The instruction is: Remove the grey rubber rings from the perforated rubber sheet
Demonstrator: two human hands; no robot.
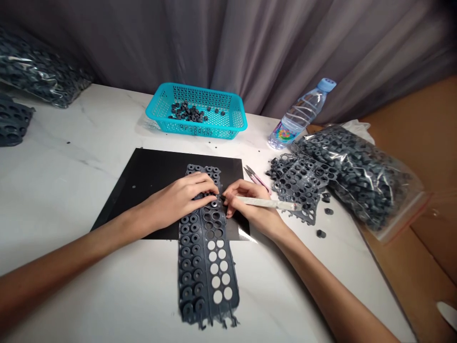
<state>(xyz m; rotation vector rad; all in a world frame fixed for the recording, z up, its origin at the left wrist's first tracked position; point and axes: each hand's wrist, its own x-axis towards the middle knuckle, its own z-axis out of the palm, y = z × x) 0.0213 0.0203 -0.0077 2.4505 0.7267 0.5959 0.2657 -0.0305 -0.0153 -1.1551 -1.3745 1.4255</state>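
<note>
left grip (182, 193): we press it flat, unclenched, on the sheet (205, 267), a grey rubber strip of round moulded rings lying across the matte black mat (153, 176) | right grip (246, 202): clenched on a slim white tool (271, 204), tip at the sheet | bench (71, 157): white marble

This is a small piecework workshop. Its white table (71, 157) holds bags of grey rubber rings (360, 181), a turquoise basket (200, 127) of loose ones and a black mat (150, 176).
</note>
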